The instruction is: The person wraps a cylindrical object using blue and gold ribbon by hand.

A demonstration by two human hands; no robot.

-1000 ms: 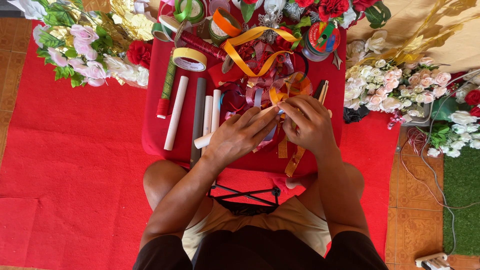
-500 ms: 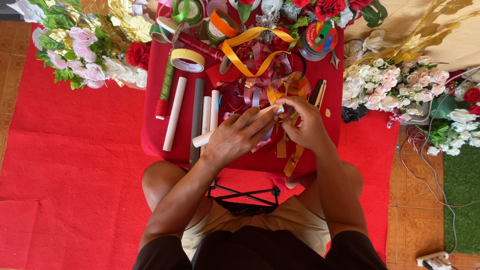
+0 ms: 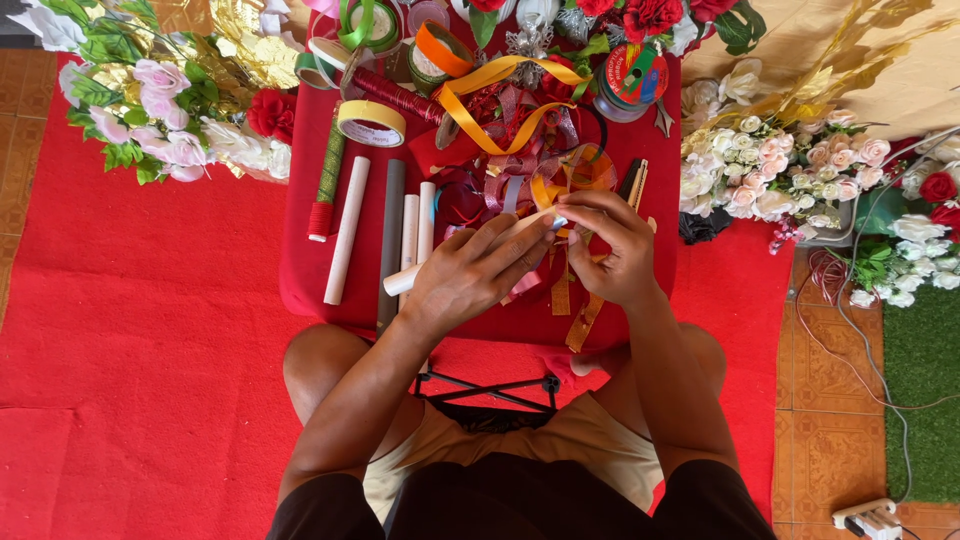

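Note:
My left hand (image 3: 475, 275) grips a white rolled paper tube (image 3: 405, 281) that lies slanted across the red-covered low table (image 3: 300, 270). My right hand (image 3: 612, 245) pinches the tube's upper end, near a roll of clear orange tape (image 3: 572, 172). Gold ribbon strips (image 3: 583, 322) hang below my right hand over the table's front edge. Both hands meet over a heap of red and silver ribbons (image 3: 510, 185).
White and grey tubes (image 3: 347, 243) lie at the table's left. Tape rolls (image 3: 371, 122), an orange ribbon (image 3: 500, 75) and spools crowd the back. Artificial flowers stand at left (image 3: 165, 110) and right (image 3: 790, 165). A red carpet (image 3: 130, 330) surrounds the table; cables (image 3: 850, 340) lie right.
The hands have shifted slightly up and closer together on the tube's end. Nothing else on the table has moved.

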